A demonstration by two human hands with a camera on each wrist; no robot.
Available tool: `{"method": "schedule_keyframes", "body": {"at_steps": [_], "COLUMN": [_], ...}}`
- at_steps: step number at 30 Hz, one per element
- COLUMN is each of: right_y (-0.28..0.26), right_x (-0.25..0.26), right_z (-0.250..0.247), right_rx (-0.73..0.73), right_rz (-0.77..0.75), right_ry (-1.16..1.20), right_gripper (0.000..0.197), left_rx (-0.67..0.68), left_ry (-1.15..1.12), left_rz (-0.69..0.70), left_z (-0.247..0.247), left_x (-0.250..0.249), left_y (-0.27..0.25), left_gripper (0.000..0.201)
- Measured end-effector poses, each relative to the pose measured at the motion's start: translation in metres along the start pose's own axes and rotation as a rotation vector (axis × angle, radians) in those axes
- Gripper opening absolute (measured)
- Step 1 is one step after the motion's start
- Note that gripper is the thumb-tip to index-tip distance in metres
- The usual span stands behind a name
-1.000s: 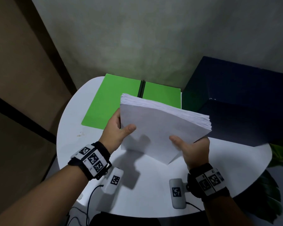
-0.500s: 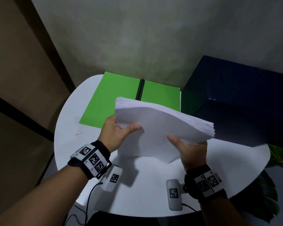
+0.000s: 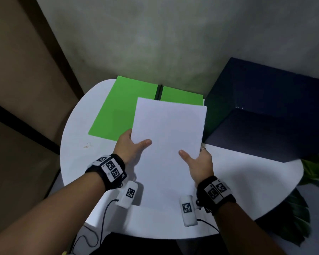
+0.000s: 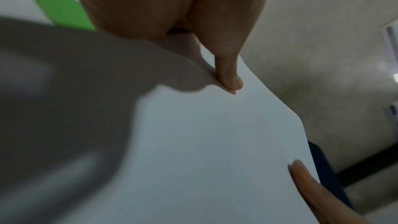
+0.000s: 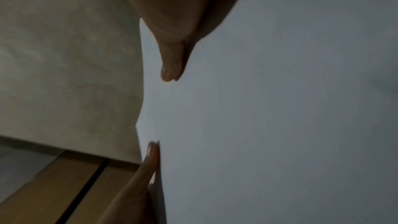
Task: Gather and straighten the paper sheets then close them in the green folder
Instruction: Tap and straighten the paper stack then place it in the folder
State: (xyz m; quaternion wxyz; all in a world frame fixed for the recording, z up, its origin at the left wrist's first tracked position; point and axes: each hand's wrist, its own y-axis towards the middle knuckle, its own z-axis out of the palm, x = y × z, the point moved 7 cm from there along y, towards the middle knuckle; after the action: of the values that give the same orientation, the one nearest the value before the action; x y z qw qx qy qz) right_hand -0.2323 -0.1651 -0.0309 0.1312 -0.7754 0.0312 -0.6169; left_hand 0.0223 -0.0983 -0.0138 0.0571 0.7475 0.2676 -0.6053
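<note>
**Paper stack held over the open folder**

A dark navy box [image 3: 265, 115] is sitting on the round white counter [image 3: 247, 181] just right of the open green folder [image 3: 118, 111]. The white paper stack [image 3: 168, 144] is covering most of the folder's right half and hiding the fingers beneath. The left hand [image 3: 129, 146] and right hand [image 3: 199, 162] are each pinching a side edge, thumbs lying on top.
</note>
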Motion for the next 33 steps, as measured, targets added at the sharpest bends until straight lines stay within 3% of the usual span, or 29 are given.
{"method": "schedule_keyframes", "body": {"at_steps": [6, 9, 14, 18, 22, 26, 28, 30, 33], "right_y": [0.003, 0.003, 0.008, 0.002, -0.002, 0.003, 0.014, 0.026, 0.039], "right_x": [-0.087, -0.093, -0.092, -0.103, -0.115, -0.098, -0.081, -0.064, -0.040], "right_z": [0.010, 0.008, 0.006, 0.004, 0.003, 0.011, 0.008, 0.002, -0.010], "right_rx": [0.083, 0.010, -0.031, -0.085, -0.024, 0.041, 0.018, -0.016, -0.025], "right_rz": [0.282, 0.280, 0.303, 0.361, 0.412, 0.304, 0.209, 0.159, 0.113], "right_ry": [-0.242, -0.310, -0.247, -0.147, 0.010, -0.034, -0.134, -0.206, -0.265], "right_gripper": [0.060, 0.044, 0.044, 0.005, 0.014, 0.030, 0.038, 0.045, 0.034], "left_rx": [0.232, 0.171, 0.121, 0.089, 0.071, 0.096, 0.144, 0.106, -0.144], "left_ry": [0.327, 0.313, 0.302, 0.343, 0.304, 0.265, 0.305, 0.368, 0.719], "left_rz": [-0.276, -0.299, -0.334, -0.364, -0.312, -0.254, -0.227, -0.189, -0.201], "left_z": [0.038, 0.045, 0.046, 0.042, 0.037, 0.028, 0.020, -0.002, -0.065], "left_x": [0.080, 0.086, 0.090, 0.095, 0.089, 0.083, 0.078, 0.072, 0.068], "left_y": [-0.006, -0.009, -0.007, -0.003, -0.001, 0.007, 0.023, 0.050, 0.101], "left_gripper": [0.038, 0.041, 0.042, 0.038, 0.042, 0.040, 0.028, 0.025, 0.063]}}
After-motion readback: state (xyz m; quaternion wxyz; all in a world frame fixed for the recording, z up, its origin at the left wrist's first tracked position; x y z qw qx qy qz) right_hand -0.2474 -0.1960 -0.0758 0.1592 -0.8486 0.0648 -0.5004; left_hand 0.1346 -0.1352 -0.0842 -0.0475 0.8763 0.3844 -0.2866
